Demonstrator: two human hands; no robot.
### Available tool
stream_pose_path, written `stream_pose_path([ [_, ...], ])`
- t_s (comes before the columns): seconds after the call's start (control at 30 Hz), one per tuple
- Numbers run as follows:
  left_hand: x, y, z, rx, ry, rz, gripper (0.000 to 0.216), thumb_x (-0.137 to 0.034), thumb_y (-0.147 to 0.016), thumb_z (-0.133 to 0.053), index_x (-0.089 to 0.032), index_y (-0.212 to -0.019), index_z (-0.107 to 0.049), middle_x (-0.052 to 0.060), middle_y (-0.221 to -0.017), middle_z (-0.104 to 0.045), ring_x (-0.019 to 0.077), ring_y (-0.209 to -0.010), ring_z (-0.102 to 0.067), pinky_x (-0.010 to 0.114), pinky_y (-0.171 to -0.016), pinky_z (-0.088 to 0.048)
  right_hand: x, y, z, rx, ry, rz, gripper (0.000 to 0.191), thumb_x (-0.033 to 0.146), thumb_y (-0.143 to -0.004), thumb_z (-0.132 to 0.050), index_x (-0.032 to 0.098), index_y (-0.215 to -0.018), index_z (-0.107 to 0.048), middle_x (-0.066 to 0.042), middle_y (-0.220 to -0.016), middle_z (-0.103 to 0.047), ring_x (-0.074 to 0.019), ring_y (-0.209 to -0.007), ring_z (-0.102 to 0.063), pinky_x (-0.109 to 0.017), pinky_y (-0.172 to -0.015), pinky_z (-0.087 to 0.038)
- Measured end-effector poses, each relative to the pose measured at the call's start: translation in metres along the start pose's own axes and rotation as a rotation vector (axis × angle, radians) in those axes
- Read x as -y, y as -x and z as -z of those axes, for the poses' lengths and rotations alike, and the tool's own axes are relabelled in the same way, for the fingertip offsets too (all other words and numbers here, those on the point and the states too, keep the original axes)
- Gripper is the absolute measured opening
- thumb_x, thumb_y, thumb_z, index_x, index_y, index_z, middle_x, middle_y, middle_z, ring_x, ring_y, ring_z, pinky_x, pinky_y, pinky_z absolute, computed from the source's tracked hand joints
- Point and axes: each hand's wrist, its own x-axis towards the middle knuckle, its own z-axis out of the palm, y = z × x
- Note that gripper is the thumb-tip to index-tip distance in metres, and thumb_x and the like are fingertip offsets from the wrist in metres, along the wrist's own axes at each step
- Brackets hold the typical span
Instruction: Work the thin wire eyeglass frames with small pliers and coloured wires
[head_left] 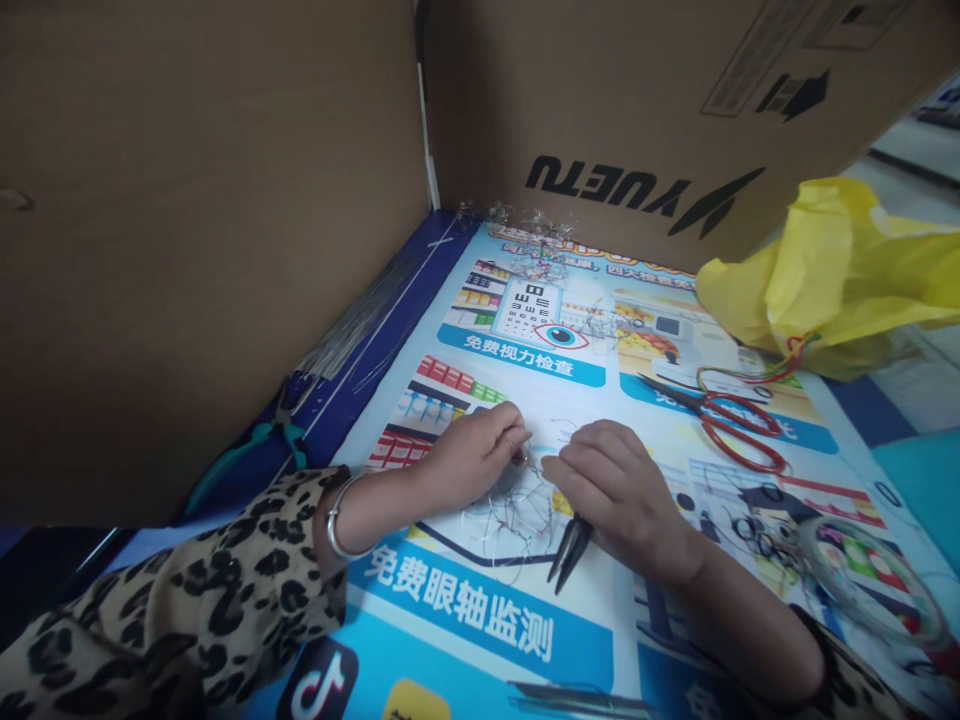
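Note:
My left hand point(476, 455) is closed in a pinch on a fine wire point(529, 462), thumb and forefinger pressed together. A loose tangle of thin silvery wire point(514, 515) hangs or lies just below the fingers; whether it touches the poster cannot be told. My right hand point(626, 495) is wrapped round dark needle-nose pliers point(571, 548), whose jaws point down toward the poster. Its curled forefinger and thumb come close to the left fingertips, and whether they also grip the wire is hidden.
Red-handled scissors point(739, 425) lie on the printed poster point(585, 595) to the right. Green-handled pliers point(274, 435) and straight wires point(364, 325) are at left. Cardboard walls point(600, 90) rise behind. A yellow bag point(817, 265), clear ring point(926, 600) and wire pieces point(544, 230) are around.

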Motion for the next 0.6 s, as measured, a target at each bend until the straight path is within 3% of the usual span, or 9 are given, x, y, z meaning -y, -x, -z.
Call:
stream_pose_path([
  [0.3, 0.0006, -0.0003, -0.0005, 0.006, -0.007, 0.012, 0.020, -0.027, -0.090, -0.037, -0.019, -0.076, -0.048, -0.002, -0.073, -0.061, 0.0129, -0.071, -0.056, 0.023, -0.065, -0.039, 0.0012, 0.0010, 0.0021, 0.032, 0.070, 0.087, 0.013, 0.010, -0.083, -0.050, 0.014, -0.087, -0.063, -0.007, -0.076, -0.062, -0.0208, -0.081, -0.049, -0.039, -0.077, -0.042],
  [0.6, 0.0013, -0.0009, -0.0008, -0.006, -0.014, 0.007, 0.015, -0.025, -0.086, -0.043, -0.018, -0.074, -0.047, -0.003, -0.069, -0.057, 0.0117, -0.066, -0.052, 0.022, -0.059, -0.036, -0.0052, 0.0042, 0.0029, 0.069, 0.096, 0.059, 0.012, 0.012, -0.083, -0.051, 0.014, -0.085, -0.063, -0.007, -0.074, -0.062, -0.0211, -0.080, -0.049, -0.039, -0.077, -0.041],
])
